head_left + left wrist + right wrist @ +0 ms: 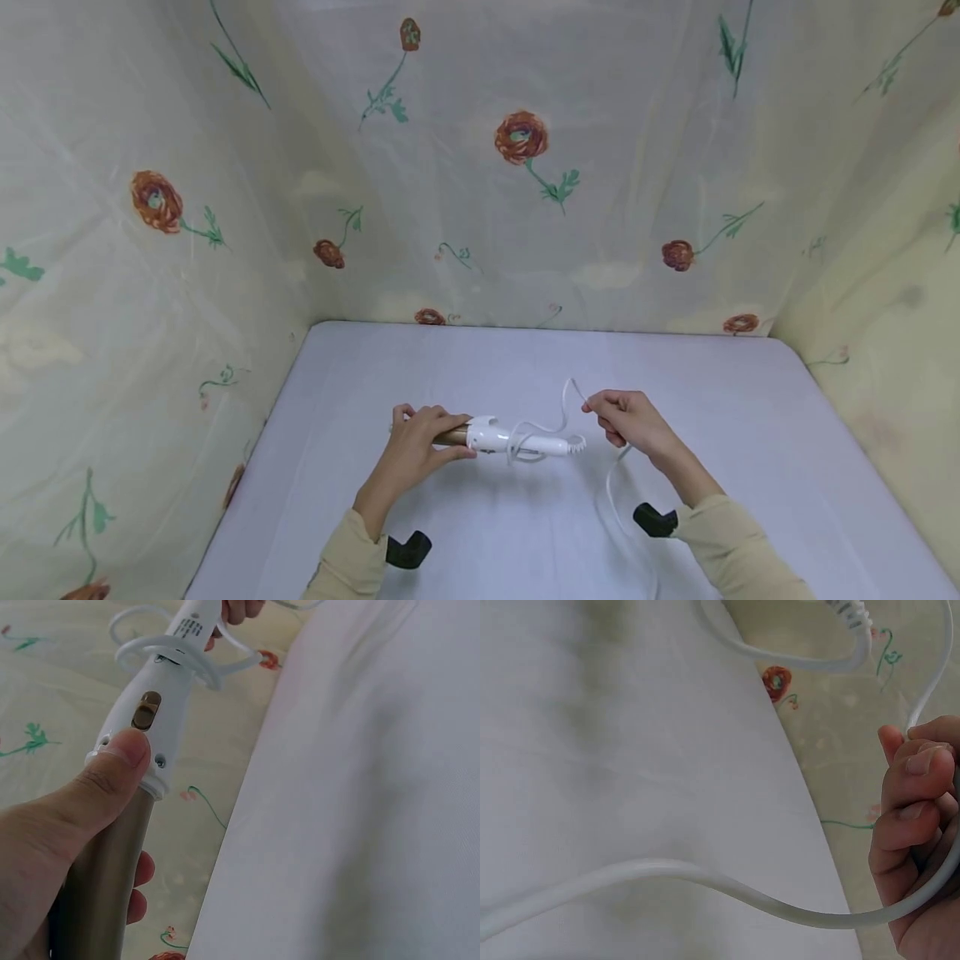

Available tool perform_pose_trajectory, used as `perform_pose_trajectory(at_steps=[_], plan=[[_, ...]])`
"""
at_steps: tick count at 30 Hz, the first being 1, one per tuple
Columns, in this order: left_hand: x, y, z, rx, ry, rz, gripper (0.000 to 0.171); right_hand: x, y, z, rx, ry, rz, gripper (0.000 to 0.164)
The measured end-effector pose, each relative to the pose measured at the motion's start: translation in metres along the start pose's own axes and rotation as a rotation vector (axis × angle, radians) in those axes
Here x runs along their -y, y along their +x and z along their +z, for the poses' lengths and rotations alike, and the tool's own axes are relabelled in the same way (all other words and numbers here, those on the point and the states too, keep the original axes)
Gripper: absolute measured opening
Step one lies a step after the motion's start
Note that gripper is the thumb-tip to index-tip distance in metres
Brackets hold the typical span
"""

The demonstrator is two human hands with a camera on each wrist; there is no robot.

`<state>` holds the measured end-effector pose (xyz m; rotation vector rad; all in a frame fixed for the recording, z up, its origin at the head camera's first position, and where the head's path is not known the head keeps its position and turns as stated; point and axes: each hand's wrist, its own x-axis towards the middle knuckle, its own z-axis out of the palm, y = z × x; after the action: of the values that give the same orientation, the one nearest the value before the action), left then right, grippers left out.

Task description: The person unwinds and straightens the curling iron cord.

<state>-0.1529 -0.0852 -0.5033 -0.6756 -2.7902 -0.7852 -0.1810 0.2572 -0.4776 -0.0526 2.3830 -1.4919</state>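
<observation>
A curling iron with a white handle and a bronze barrel is held above the table, lying roughly level. My left hand grips it by the barrel, its thumb on the base of the handle below a bronze switch. The white cord loops around the handle. To the right, my right hand pinches that cord between thumb and fingers; in the right wrist view the cord runs on past the palm and trails away over the table.
A white-covered table with rounded far corners lies beneath both hands. Flower-patterned cloth hangs behind it and on both sides. A black wrist device sits at the left sleeve, another black device at the right.
</observation>
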Motion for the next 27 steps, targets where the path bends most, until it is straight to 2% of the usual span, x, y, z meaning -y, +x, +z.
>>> perform_pose_trajectory(at_steps=[10, 17, 27], plan=[[0.001, 0.003, 0.004, -0.025, 0.009, -0.041, 0.054, 0.017, -0.023, -0.004, 0.057, -0.004, -0.102, 0.037], [0.002, 0.007, 0.005, -0.058, 0.044, -0.078, 0.054, 0.022, -0.040, -0.003, 0.113, -0.004, -0.177, 0.031], [-0.001, 0.010, 0.005, -0.112, 0.037, -0.087, 0.054, 0.018, -0.050, 0.009, 0.345, 0.016, -0.289, 0.025]])
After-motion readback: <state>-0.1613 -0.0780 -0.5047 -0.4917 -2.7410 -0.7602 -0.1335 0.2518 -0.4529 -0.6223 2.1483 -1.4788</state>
